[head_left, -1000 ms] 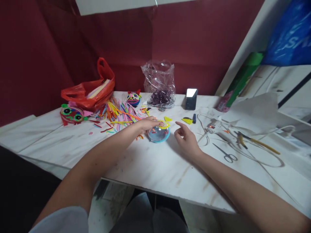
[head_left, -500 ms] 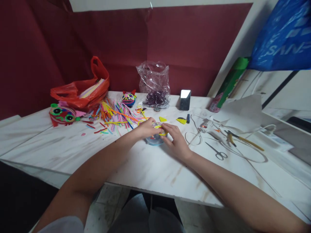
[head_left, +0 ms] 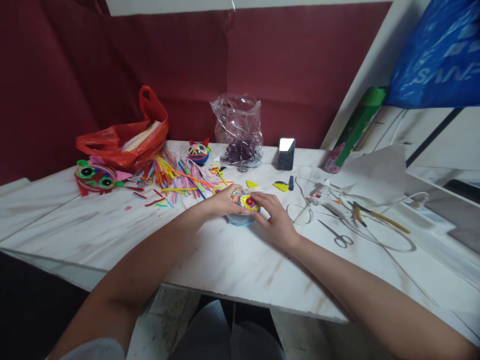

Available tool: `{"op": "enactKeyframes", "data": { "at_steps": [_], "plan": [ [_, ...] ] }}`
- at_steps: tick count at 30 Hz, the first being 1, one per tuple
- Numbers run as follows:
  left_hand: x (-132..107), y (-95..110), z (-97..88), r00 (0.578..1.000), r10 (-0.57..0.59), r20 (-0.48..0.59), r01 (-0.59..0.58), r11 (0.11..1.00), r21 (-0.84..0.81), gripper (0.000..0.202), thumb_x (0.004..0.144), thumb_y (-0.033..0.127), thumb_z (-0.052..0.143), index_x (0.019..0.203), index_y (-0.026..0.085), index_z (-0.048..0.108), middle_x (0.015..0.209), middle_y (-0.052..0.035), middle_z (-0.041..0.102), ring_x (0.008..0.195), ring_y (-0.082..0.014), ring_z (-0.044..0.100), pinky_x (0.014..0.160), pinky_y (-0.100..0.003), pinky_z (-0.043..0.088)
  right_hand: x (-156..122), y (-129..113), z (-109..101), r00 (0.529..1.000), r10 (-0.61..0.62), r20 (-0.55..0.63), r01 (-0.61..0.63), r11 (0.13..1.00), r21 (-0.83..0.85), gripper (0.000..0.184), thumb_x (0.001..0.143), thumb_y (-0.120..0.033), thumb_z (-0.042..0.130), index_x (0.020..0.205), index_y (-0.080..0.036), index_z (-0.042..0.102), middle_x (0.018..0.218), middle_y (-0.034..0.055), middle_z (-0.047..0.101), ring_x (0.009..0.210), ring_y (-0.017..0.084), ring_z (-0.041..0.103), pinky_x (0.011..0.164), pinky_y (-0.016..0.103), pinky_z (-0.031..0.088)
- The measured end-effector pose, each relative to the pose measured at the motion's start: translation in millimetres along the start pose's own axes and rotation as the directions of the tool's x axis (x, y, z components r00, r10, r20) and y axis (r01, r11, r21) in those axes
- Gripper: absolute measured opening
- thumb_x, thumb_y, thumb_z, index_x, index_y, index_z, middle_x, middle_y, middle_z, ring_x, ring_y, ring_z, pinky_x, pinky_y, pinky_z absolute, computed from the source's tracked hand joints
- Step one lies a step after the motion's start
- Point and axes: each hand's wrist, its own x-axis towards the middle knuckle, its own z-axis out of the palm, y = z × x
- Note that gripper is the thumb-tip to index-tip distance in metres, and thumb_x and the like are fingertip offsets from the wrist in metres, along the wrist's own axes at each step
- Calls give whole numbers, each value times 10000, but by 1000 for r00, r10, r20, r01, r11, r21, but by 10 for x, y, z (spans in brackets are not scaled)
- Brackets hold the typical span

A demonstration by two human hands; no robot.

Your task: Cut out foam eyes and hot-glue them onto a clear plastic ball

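Both my hands close around a clear plastic ball with a blue underside (head_left: 240, 218) that rests on the white table (head_left: 232, 260). My left hand (head_left: 222, 201) cups its left side, fingers curled on it. My right hand (head_left: 275, 220) grips its right side, the thumb beside a yellow foam shape with a red dot (head_left: 249, 201) on top of the ball. Small coloured bits show inside the ball.
A heap of coloured foam strips (head_left: 180, 175), a red bag (head_left: 123, 137), two finished decorated balls (head_left: 93, 176) (head_left: 198, 151), a clear bag (head_left: 238, 130) and a phone (head_left: 285, 153) lie behind. Scissors (head_left: 336, 235), pliers (head_left: 375, 214) and a white cable (head_left: 375, 240) lie to the right.
My right hand came in from the right and closed on the ball's right side. The yellow foam shape now lies on top of the ball, showing a red dot.
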Motion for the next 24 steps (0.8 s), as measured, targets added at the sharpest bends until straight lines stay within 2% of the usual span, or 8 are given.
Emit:
{"op": "enactKeyframes", "data": {
  "at_steps": [6, 11, 14, 17, 20, 24],
  "plan": [
    [-20, 25, -1, 998, -11, -56, 11, 1000, 2, 881, 461, 353, 873, 1243, 208, 495, 1097, -76, 600, 994, -229, 579, 847, -342, 480, -14, -3, 12, 1000, 15, -20, -15, 1000, -8, 351, 892, -285, 563, 1237, -221, 582, 1234, 136, 622, 1156, 269, 548, 974, 511, 466],
    [-33, 54, 7, 999, -38, -34, 36, 998, -57, 901, 453, 313, 876, 1254, 202, 481, 1042, -57, 606, 931, -204, 584, 783, -302, 479, -22, -6, 14, 1000, 19, -13, -19, 1000, 7, 353, 893, -299, 558, 1242, -248, 584, 1246, 120, 618, 1165, 273, 543, 984, 523, 454],
    [-37, 93, 57, 997, -67, -48, 62, 992, -108, 809, 517, 368, 846, 1224, 201, 489, 973, -34, 620, 830, -167, 592, 716, -266, 475, -21, -11, 25, 1000, 19, -15, -19, 1000, 1, 343, 892, -292, 557, 1230, -241, 589, 1241, 121, 619, 1165, 270, 541, 984, 519, 453],
    [-45, 139, 123, 988, -75, -139, 70, 997, -40, 663, 577, 419, 803, 1135, 189, 527, 935, -27, 631, 778, -153, 587, 676, -250, 470, -18, -19, 43, 1000, 22, -16, -22, 1000, 6, 331, 888, -277, 559, 1213, -227, 598, 1239, 128, 617, 1162, 265, 540, 986, 510, 451],
    [-43, 143, 153, 982, -40, -187, 42, 999, 3, 586, 580, 401, 796, 1067, 187, 551, 896, -14, 630, 761, -147, 584, 654, -236, 463, -12, -22, 50, 999, 40, -20, -39, 998, 47, 343, 864, -262, 581, 1204, -230, 604, 1237, 123, 617, 1165, 262, 538, 998, 507, 441],
    [-20, 77, 120, 985, -49, -167, 49, 999, -5, 621, 562, 445, 798, 1078, 202, 551, 851, -2, 629, 696, -142, 580, 572, -221, 442, 9, 13, 22, 989, 147, -34, -138, 972, 191, 458, 796, -232, 608, 1251, -241, 560, 1243, 113, 602, 1146, 245, 557, 916, 446, 500]
  ]
}}
